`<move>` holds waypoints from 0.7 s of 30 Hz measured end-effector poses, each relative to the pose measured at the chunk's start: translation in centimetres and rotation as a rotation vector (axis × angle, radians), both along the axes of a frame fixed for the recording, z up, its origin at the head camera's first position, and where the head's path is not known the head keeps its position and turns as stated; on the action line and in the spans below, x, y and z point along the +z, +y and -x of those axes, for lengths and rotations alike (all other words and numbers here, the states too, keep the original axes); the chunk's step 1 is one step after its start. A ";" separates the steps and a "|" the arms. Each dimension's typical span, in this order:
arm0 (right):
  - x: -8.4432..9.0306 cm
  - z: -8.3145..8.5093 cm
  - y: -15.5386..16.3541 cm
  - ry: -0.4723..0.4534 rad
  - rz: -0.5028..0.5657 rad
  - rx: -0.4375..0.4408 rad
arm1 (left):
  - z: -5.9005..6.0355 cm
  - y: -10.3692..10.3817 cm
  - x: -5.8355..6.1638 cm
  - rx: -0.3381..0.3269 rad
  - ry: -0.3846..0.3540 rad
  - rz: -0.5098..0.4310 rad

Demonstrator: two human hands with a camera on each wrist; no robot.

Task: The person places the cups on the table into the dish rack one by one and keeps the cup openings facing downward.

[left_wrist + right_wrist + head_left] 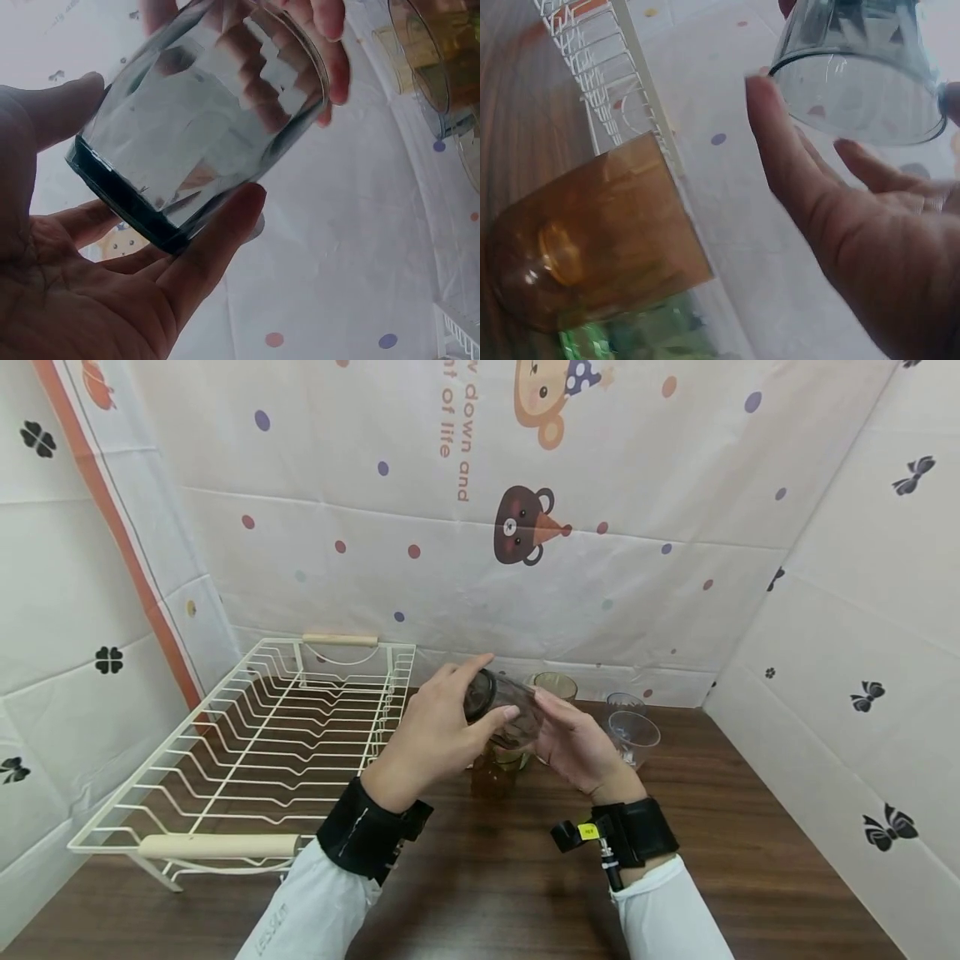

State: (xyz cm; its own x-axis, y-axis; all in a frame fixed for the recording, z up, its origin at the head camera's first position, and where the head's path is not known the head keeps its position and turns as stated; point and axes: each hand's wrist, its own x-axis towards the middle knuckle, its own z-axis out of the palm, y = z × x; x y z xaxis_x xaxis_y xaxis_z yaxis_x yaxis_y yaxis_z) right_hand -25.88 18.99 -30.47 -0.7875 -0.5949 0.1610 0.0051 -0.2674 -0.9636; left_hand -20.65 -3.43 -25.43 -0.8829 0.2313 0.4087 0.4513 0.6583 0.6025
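A smoky glass (501, 713) is held tilted above the worktop (750, 860), at 3 o'clock of the rack (262, 743). The left hand (435, 735) is curled round its thick base; the right hand (577, 747) is flat-fingered at the rim. It looks rigid, slick and breakable, best gripped around the wall.

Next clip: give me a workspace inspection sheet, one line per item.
Surface: dark wood-grain table.
Job's things: smoky glass, tilted, held in the air between both hands.
Clutter: amber glass, clear cups, white wire dish rack with nothing in it.
Grippers: left hand grips the glass; right hand touches its other end, fingers straight.
Cables: nothing seen.
Surroundings: printed cloth backdrop.
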 end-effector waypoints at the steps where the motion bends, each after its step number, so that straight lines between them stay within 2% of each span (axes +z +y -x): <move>1: 0.3 -0.1 -0.1 0.021 -0.063 -0.048 | -0.1 0.0 0.0 0.006 0.001 0.004; 7: 2.1 -1.3 -0.8 0.181 -0.370 -0.310 | -0.5 0.1 0.1 0.043 0.016 0.033; 11: 2.9 -1.6 0.3 0.394 -0.602 -0.574 | -0.9 -0.8 0.0 0.085 0.044 0.060; 14: 3.1 -1.6 2.5 0.490 -0.826 -0.751 | -1.3 -2.0 0.0 0.123 0.070 0.100; 17: 2.8 -1.2 4.8 0.505 -0.988 -0.852 | -1.9 -3.7 0.3 0.158 0.083 0.147; 21: 1.9 -0.4 6.9 0.495 -1.103 -0.934 | -2.9 -6.0 1.4 0.192 0.089 0.231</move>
